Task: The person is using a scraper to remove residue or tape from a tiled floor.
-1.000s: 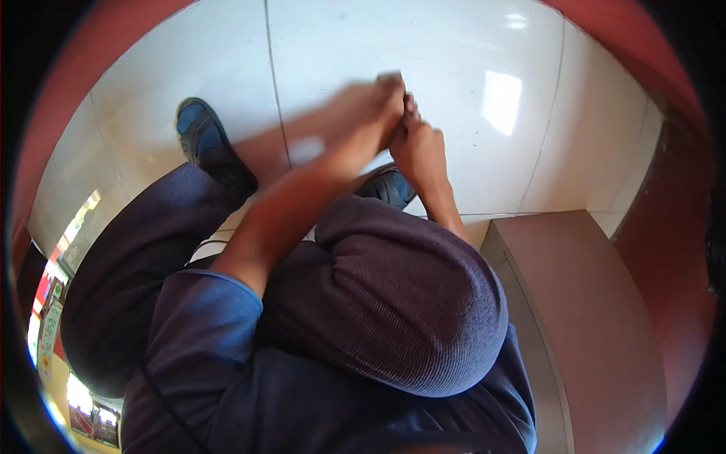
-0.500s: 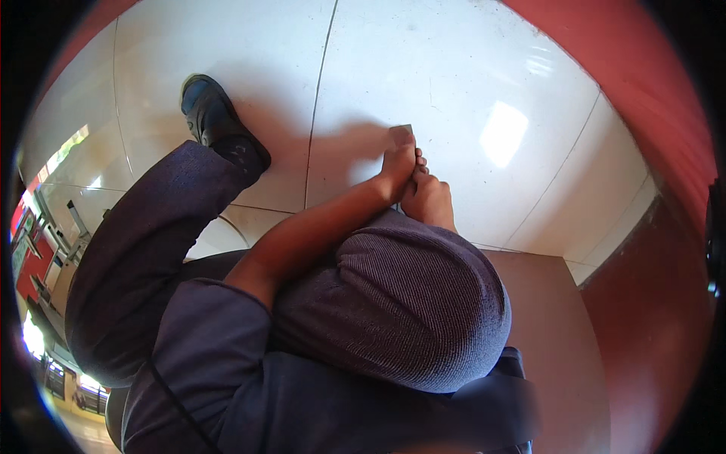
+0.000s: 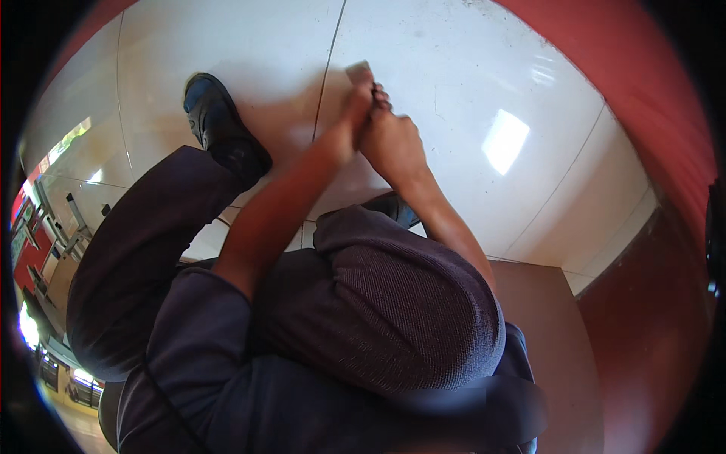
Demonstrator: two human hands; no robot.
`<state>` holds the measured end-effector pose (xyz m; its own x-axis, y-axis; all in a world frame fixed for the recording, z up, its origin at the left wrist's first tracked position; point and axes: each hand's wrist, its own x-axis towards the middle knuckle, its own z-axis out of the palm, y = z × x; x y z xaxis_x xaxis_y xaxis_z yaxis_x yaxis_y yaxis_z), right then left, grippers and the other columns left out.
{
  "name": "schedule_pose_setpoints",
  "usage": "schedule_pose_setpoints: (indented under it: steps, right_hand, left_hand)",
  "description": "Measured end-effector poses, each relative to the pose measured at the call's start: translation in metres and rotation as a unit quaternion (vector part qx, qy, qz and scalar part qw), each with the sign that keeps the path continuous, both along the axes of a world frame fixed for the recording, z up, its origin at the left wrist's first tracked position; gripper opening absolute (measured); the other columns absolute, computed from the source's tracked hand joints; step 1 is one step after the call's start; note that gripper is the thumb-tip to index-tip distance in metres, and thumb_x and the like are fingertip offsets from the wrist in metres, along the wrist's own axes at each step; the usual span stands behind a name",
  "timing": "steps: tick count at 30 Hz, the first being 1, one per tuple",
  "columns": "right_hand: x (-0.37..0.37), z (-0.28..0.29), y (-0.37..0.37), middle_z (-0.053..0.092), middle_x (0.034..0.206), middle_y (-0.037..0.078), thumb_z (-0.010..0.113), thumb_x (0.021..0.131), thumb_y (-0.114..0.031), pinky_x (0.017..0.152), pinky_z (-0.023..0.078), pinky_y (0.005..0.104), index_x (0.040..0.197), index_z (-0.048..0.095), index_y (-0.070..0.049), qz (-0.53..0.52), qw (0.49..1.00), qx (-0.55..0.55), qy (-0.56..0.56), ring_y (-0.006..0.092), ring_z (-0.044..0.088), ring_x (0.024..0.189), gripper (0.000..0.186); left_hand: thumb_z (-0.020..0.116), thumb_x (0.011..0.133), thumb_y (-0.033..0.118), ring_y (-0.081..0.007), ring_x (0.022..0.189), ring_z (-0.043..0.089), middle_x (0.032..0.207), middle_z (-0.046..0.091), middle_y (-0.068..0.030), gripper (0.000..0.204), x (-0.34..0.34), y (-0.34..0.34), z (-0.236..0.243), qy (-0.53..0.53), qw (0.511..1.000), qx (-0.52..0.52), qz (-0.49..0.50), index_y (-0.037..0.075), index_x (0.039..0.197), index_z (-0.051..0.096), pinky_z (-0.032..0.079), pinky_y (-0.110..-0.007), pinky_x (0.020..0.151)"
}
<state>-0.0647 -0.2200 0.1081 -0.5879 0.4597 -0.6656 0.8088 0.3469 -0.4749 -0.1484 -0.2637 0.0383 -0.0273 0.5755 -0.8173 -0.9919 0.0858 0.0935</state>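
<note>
Out over the floor, beyond my knees, my left hand (image 3: 357, 113) is closed on a small flat grey-brown piece (image 3: 358, 72). One squared end of it sticks out past the thumb; its kind does not show. My right hand (image 3: 393, 144) is closed too, pressed up against the left one from the right and slightly nearer to me. What its fingers grip is hidden between the two hands. Both hands are a little blurred.
White glossy floor tiles (image 3: 469, 91) lie under the hands. My bent knee (image 3: 416, 303) rises between my forearms, and a dark shoe (image 3: 215, 113) stands at the left. A red surface (image 3: 635, 76) borders the right, above a brown board (image 3: 544, 325).
Both hands have moved away from me and a little left, still together, with the flat piece. My right forearm has come out from behind the knee, and a second shoe shows beneath it.
</note>
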Motion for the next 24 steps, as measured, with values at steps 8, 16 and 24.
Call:
schedule_pose_setpoints:
  steps: [8,16,24]
  right_hand:
    - [-0.016,-0.011,-0.003,0.061,0.072,0.03,0.048,0.081,-0.01,0.067,0.051,0.053,0.09,0.059,0.006,-0.014,0.992,0.067,0.103,0.0472,0.061,0.072,0.021]
    - [-0.028,0.003,-0.018,0.06,0.081,0.035,0.048,0.082,-0.014,0.077,0.048,0.0562,0.111,0.053,0.007,-0.013,0.996,0.002,0.093,0.0506,0.059,0.08,0.037]
    - [-0.033,0.006,-0.001,0.06,0.082,0.034,0.048,0.082,-0.013,0.077,0.049,0.0529,0.103,0.06,0.007,-0.043,0.998,-0.01,0.053,0.0505,0.059,0.076,0.032]
  left_hand:
    - [0.047,0.088,0.025,-0.0126,0.054,0.045,0.059,0.046,-0.0008,0.025,-0.013,-0.004,-0.031,0.111,0.979,-0.096,-0.145,0.012,0.066,0.044,0.041,-0.027,0.052]
    - [0.042,0.094,0.037,-0.0137,0.056,0.045,0.059,0.045,-0.0007,0.037,0.001,-0.04,-0.105,0.114,0.987,-0.11,-0.036,0.013,0.066,0.044,0.04,-0.029,0.053]
    - [0.036,0.095,0.037,-0.0147,0.059,0.047,0.061,0.047,-0.0022,0.036,-0.014,-0.02,-0.041,0.161,0.979,-0.046,-0.119,0.013,0.071,0.045,0.041,-0.033,0.057]
